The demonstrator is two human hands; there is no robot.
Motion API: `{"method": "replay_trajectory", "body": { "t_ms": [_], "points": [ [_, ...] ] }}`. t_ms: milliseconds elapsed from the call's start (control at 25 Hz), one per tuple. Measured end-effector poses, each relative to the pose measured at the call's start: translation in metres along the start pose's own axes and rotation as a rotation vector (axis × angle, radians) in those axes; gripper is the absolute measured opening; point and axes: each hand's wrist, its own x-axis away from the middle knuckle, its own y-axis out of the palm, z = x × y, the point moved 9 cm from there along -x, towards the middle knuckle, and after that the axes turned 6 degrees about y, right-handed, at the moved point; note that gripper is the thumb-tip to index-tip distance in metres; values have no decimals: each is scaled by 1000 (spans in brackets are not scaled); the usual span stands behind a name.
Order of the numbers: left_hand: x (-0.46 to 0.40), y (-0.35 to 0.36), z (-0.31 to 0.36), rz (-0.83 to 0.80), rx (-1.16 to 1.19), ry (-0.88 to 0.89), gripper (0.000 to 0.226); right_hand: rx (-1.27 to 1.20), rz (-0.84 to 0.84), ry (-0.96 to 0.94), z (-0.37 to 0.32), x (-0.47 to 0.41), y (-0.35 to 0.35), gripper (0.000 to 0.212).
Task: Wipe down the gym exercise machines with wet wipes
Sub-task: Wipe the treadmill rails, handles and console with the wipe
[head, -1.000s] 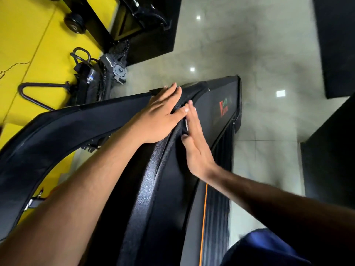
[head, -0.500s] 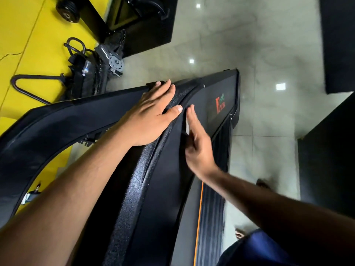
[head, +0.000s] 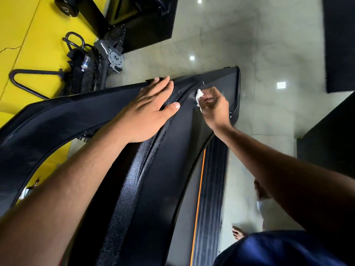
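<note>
1. While we look down from the head view, our left hand point(head: 148, 110) lies flat on the black treadmill point(head: 157, 169), its fingers point(head: 159, 87) straight and close together, the thumb stretched across the rough textured ridge point(head: 134, 179) that runs along the machine.
2. Our right hand point(head: 213, 106) is just beside the left thumb, well apart from the other left fingers, its own fingers curled and clamped on a crumpled white wet wipe point(head: 199, 96).
3. That wipe sticks out on the left-hand side of the curled fingers and touches the smooth dark panel next to the ridge, near the far end of the treadmill.
4. Below the right wrist, an orange stripe point(head: 198, 198) runs along the ribbed side rail point(head: 211, 189) of the machine.
5. Beyond the left fingertips, a triangular metal handle point(head: 25, 81) and a heap of black cable attachments point(head: 86, 68) rest where the yellow mat point(head: 28, 35) meets the grey tiled floor point(head: 259, 54).
6. Past the right fingers that floor shines with small white light reflections.
7. Under the right forearm we see a bare foot point(head: 238, 232) on the floor and blue cloth point(head: 278, 250) at the frame's lower edge.
</note>
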Motion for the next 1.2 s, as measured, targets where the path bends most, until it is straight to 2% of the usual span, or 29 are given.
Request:
{"method": "replay_trajectory", "body": {
  "t_ms": [160, 280, 360, 440, 520, 640, 720, 880, 1000, 1080, 1200],
  "points": [
    [0, 1, 2, -4, 0, 3, 66, 32, -159, -201, 9, 98, 15, 12],
    [-1, 0, 1, 9, 1, 5, 66, 30, 9, -151, 8, 38, 11, 17],
    [-1, 0, 1, 17, -6, 7, 66, 192, 122, -167, -8, -21, 4, 23],
    [-2, 0, 0, 16, -9, 10, 65, 233, 88, -186, -9, -45, 4, 27],
    [-2, 0, -1, 28, -12, 12, 65, 213, 30, -245, 21, -22, 4, 21],
    [-5, -1, -2, 36, -10, 13, 64, 56, -99, -106, 107, 58, 10, 29],
    [-5, 0, -3, 37, -5, 14, 64, 38, -94, -54, 129, 94, 9, 22],
    [-4, 1, -5, 35, -4, 9, 63, -5, 43, -49, 60, 30, 1, 12],
    [-3, -1, -6, 70, 105, -10, 56, 45, 203, 113, 25, -44, -8, 20],
    [-1, -5, -9, 108, 211, -34, 52, -59, 196, 219, 23, -49, -2, 14],
    [0, -4, -11, 106, 233, -55, 51, -236, 97, 177, -2, 10, 12, 6]
  ]
}}
